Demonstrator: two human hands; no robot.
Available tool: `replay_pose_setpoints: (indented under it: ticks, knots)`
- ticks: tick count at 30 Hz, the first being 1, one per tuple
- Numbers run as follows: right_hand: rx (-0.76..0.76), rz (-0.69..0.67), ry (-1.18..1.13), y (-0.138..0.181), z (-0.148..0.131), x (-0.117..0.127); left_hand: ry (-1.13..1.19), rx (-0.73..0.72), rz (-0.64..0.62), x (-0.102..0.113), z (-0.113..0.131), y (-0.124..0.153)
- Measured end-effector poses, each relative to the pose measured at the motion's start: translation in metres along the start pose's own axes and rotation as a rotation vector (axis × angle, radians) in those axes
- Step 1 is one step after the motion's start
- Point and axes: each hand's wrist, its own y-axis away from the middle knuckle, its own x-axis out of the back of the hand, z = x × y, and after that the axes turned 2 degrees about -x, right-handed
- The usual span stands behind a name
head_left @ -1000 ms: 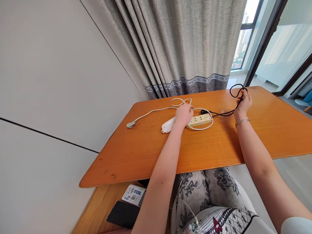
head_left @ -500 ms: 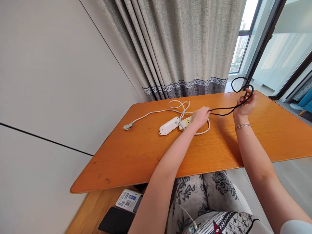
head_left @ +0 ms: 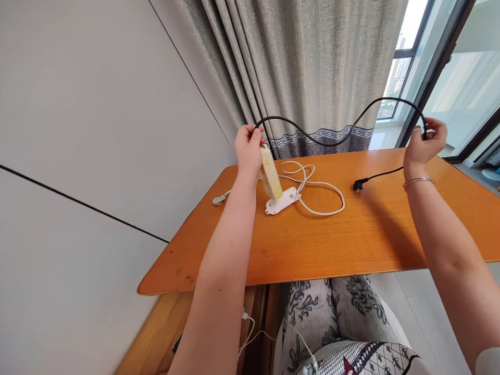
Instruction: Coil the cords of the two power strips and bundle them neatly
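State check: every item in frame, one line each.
Left hand: raised, gripping black cable and yellow strip.
Right hand: raised, gripping black cable.
Black cable: lifted, sagging between hands.
Black plug: lying loose on table.
Yellow strip: hanging upright above table.
White strip: flat on table.
White cord: looped on table.
White plug: unplugged, on table.
Curtain: drawn.
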Motion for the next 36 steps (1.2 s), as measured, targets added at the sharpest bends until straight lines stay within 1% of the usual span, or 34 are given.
replay_pose_setpoints:
  ticks: [2, 3, 5, 8, 10, 11, 13, 16, 17, 19, 21, 23, 24, 28, 29, 30, 32, 33, 34, 36]
  knots:
    - [0.101, -0.014, 0.118, -0.020, -0.009, 0.009, 0.011, 0.027, 0.006, 0.011, -0.004, 0.000]
    - [0.149, -0.043, 0.192, -0.028, -0.012, 0.013, 0.017, 0.041, 0.006, 0.016, -0.007, 0.001]
    - [0.221, -0.144, 0.370, -0.038, -0.015, 0.020, 0.031, 0.069, -0.002, 0.022, -0.013, 0.004]
    - [0.302, -0.332, 0.596, -0.034, -0.015, 0.022, 0.065, 0.116, -0.042, 0.022, -0.018, 0.012]
    - [0.345, -0.453, 0.617, -0.018, -0.014, 0.017, 0.112, 0.145, -0.092, 0.016, -0.017, 0.019]
    - [0.365, -0.518, 0.576, -0.007, -0.014, 0.013, 0.140, 0.154, -0.124, 0.012, -0.016, 0.023]
    - [0.390, -0.661, 0.411, 0.021, -0.018, 0.003, 0.197, 0.167, -0.190, 0.003, -0.012, 0.031]
    - [0.412, -0.878, 0.100, 0.069, -0.035, -0.013, 0.282, 0.201, -0.287, -0.009, -0.004, 0.045]
    - [0.407, -0.924, 0.017, 0.084, -0.043, -0.019, 0.301, 0.218, -0.325, -0.013, -0.001, 0.049]
    - [0.381, -0.971, -0.135, 0.110, -0.061, -0.029, 0.298, 0.246, -0.405, -0.018, 0.006, 0.056]
    - [0.339, -0.951, -0.248, 0.127, -0.076, -0.038, 0.249, 0.263, -0.484, -0.021, 0.012, 0.061]
    - [0.294, -0.920, -0.303, 0.134, -0.085, -0.045, 0.204, 0.267, -0.564, -0.023, 0.017, 0.065]
    - [0.267, -0.928, -0.318, 0.134, -0.087, -0.048, 0.194, 0.267, -0.607, -0.024, 0.019, 0.066]
    - [0.138, -1.086, -0.391, 0.123, -0.085, -0.053, 0.205, 0.292, -0.799, -0.024, 0.018, 0.072]
    - [0.140, -1.094, -0.401, 0.120, -0.084, -0.053, 0.207, 0.311, -0.840, -0.024, 0.016, 0.073]
    - [0.167, -1.071, -0.402, 0.118, -0.085, -0.052, 0.205, 0.335, -0.876, -0.024, 0.015, 0.075]
    - [0.249, -0.995, -0.393, 0.115, -0.089, -0.048, 0.198, 0.367, -0.908, -0.023, 0.014, 0.077]
    - [0.268, -0.984, -0.397, 0.115, -0.091, -0.046, 0.198, 0.371, -0.907, -0.023, 0.014, 0.078]
    - [0.257, -1.007, -0.413, 0.116, -0.094, -0.045, 0.198, 0.368, -0.900, -0.023, 0.015, 0.079]
    - [0.176, -1.123, -0.455, 0.118, -0.098, -0.042, 0.198, 0.358, -0.875, -0.022, 0.016, 0.080]
